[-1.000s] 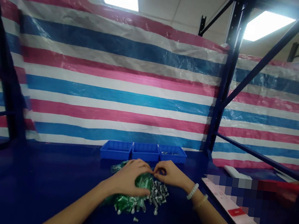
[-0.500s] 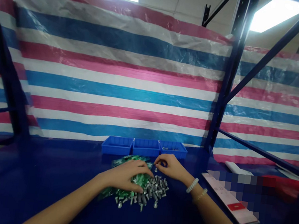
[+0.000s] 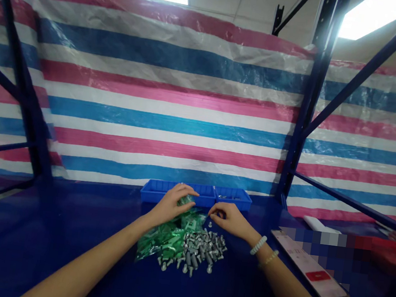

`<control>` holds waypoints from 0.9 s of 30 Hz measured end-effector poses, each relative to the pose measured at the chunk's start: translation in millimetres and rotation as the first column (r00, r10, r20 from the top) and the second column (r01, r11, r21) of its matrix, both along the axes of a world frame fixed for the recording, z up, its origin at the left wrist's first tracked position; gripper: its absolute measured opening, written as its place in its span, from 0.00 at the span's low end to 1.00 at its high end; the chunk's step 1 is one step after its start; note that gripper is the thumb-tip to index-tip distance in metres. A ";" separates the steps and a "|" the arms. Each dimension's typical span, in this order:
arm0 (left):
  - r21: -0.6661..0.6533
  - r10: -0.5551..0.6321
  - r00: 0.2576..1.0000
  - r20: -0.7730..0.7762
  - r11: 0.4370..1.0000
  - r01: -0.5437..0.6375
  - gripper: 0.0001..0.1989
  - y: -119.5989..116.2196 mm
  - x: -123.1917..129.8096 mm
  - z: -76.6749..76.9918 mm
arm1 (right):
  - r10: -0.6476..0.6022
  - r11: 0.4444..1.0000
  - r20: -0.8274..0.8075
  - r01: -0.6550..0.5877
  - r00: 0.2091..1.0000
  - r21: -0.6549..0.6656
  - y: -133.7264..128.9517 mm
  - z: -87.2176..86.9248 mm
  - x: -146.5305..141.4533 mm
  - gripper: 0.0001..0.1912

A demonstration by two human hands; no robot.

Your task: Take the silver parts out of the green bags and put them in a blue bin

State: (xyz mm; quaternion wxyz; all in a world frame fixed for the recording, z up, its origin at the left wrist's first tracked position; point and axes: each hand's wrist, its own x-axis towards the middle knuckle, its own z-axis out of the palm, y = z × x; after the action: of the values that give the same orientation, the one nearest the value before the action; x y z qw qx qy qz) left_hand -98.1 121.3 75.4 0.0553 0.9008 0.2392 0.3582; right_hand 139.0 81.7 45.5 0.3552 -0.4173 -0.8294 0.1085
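Two hands work over a blue tabletop (image 3: 77, 215). The left hand (image 3: 174, 204) is half open, thumb and fingers curved around a bit of green plastic, but I cannot tell how tightly it holds on. The right hand (image 3: 227, 218) has its finger and thumb tips close together; I cannot tell if they pinch anything. One small bolt (image 3: 210, 224) is just below those tips.

The green bags (image 3: 163, 241) lie in a heap, long from far right to near left, with the left hand over their far end. The bolt pile (image 3: 205, 247) touches their right side, and its bolts point many ways. The pile is on the near side of both hands, and the right hand is nearer to it.

Behind the hands, on the far side, three blue bins (image 3: 149, 194) sit in a row. A phone (image 3: 308, 265) lies well to the right.
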 end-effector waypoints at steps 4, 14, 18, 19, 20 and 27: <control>0.056 0.040 0.999 -0.005 0.998 -0.040 0.09 8.6 -13.1 -0.7 | 0.018 0.999 0.005 -0.018 1.000 0.039 -2.3 -4.6 -8.2 0.08; 0.109 0.020 0.995 -0.094 0.994 -0.009 0.23 10.2 -28.2 -25.6 | 0.237 0.951 0.154 -0.262 0.959 0.164 -3.6 -11.6 -26.0 0.15; 0.145 0.074 0.997 -0.004 0.987 -0.072 0.21 4.8 -29.5 -21.2 | 0.231 0.939 0.098 -0.248 0.968 0.240 -3.4 -8.7 -28.5 0.05; 0.149 0.076 0.997 0.019 0.986 -0.078 0.19 1.3 -29.3 -19.2 | 0.207 0.936 0.046 -0.212 0.977 0.280 -3.2 -7.2 -28.0 0.05; 0.148 0.069 0.997 0.034 0.986 -0.074 0.17 -2.8 -29.0 -17.0 | 0.173 0.933 -0.020 -0.158 0.985 0.322 -2.8 -5.6 -26.8 0.05; 0.075 0.001 0.996 -0.087 0.997 0.005 0.08 -29.8 -20.4 -8.4 | -0.197 0.844 -0.196 0.268 0.961 0.464 6.2 -6.8 -10.9 0.08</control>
State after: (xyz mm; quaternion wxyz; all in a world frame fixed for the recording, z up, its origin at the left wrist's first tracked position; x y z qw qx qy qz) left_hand -118.5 91.4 67.1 0.0114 0.9173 0.2269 0.3271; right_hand 128.1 87.9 38.7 0.5169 -0.4033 -0.7458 -0.1182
